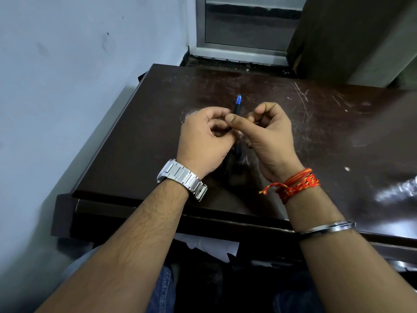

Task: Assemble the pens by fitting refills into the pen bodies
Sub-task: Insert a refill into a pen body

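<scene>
A dark pen body [237,108] with a blue end pointing away from me sticks up between my two hands, above the dark brown table [140,141]. My left hand [203,138] has its fingers curled around the lower part of the pen. My right hand [268,129] is closed beside it, thumb and fingertips pinched together near the pen; whatever it pinches is hidden. More dark pen parts [234,159] show below, between the wrists, partly covered by my hands.
The table's surface is scratched, and its front edge [158,213] is close to my lap. A pale blue wall [67,75] runs along the left. A window frame [239,48] sits behind the table. Papers [212,245] lie on a shelf under the tabletop.
</scene>
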A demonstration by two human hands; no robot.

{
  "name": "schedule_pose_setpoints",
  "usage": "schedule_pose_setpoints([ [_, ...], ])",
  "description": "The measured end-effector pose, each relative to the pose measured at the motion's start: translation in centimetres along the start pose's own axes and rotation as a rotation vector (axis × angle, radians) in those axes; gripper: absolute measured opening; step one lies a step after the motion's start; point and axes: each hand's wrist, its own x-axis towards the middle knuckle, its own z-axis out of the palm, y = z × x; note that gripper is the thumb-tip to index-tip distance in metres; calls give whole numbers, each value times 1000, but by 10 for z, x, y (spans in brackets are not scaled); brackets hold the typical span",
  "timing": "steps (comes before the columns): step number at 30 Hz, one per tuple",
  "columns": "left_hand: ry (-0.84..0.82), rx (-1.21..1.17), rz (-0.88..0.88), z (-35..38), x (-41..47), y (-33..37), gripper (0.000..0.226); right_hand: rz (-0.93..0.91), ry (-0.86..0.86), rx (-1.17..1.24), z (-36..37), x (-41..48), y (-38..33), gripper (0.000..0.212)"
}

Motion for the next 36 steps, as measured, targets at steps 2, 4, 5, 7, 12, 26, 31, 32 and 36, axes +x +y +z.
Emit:
schedule_pose_setpoints([
  [2,-8,14,4,0,0,1,40,48,6,51,1,0,-1,32],
  [4,-19,15,18,0,-1,2,44,49,16,32,1,-1,-2,32],
  [5,-22,16,26,0,-1,3,45,38,17,13,1,-1,-3,34],
  [7,-20,24,30,0,-1,4,46,46,21,6,0,-1,-3,35],
  [12,-31,8,27,1,-2,3,46,87,22,3,3,-1,-1,29],
  [26,-18,9,20,4,-4,7,45,137,18,-26,1,1,-4,15],
  [31,-10,38,37,3,-4,7,43,88,38,-93,-4,0,-1,27],
  [32,-7,40,37,3,-4,8,42,104,21,-76,-3,0,-1,23],
  [36,-20,21,34,3,-5,7,43,104,-8,-102,-2,-1,1,12],
])
